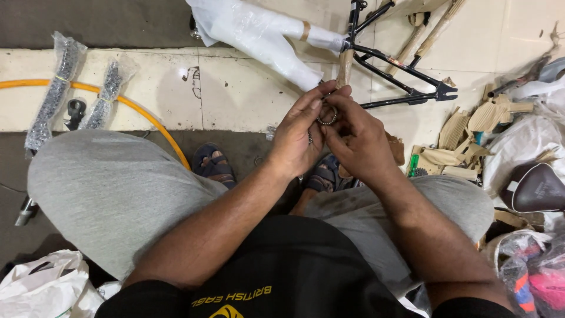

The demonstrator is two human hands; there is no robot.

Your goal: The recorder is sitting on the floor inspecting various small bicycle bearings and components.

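Observation:
My left hand (299, 134) and my right hand (356, 138) meet in front of me, above my knees. Between their fingertips they pinch a small metal ring of bearing balls (328, 117). Both hands touch the ring; a second small metal part seems to sit under my left fingers, mostly hidden. Just beyond the hands a black bicycle frame (393, 62) lies on the tiled floor, partly wrapped in white plastic (259, 32) and brown paper.
Two bagged chains (56, 88) and a yellow hose (141, 115) lie at the left. Torn brown wrapping (465, 132), a dark saddle (538, 187) and plastic bags (529, 271) crowd the right. A white bag (44, 288) sits by my left knee. Sandalled feet (215, 165) rest below.

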